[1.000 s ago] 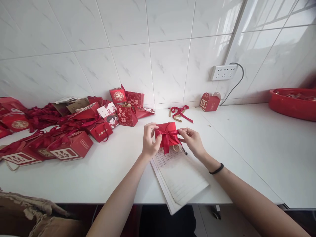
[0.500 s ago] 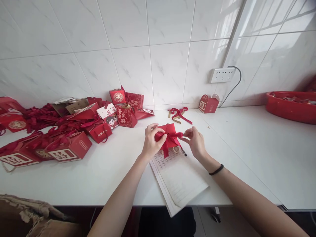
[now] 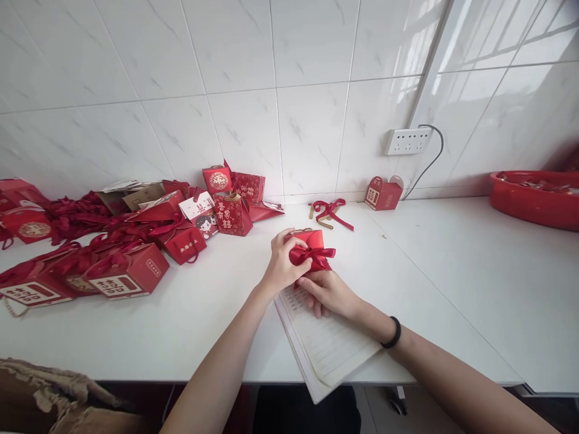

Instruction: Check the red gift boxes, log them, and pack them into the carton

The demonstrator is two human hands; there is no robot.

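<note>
- Glossy red gift box point(image 3: 314, 238): in front of the person, just beyond the top end of the white paper notebook point(image 3: 337, 355), roughly mid-table. Its far edge shows; the hands hide much of the near and left sides.
- Red satin ribbon bow point(image 3: 320, 258): on the face of that box. Long axis runs about left-right; one loop points right, out past the box's right side. A short red tail shows low on the left, close to the right fingertips.
- Left hand point(image 3: 286, 265): curled over the bow's left side, thumb and fingers pinching the ribbon near the knot. Box lies to its right.
- Right hand point(image 3: 330, 293): under the bow, on the person's side, above the notebook page, fingers pointing left and partly folded. Thumb and index sit next to the tail; can't tell if they grip it or only touch.
- Key relation: bow is right of the left hand and straight beyond the right one. Left is nearer the knot; right is nearer the tail.
- Around: loose red ribbon with gold strips point(image 3: 332, 214) past the box; small red handled carton point(image 3: 384, 194) by the wall; heap of red printed boxes point(image 3: 131, 265) well left.
</note>
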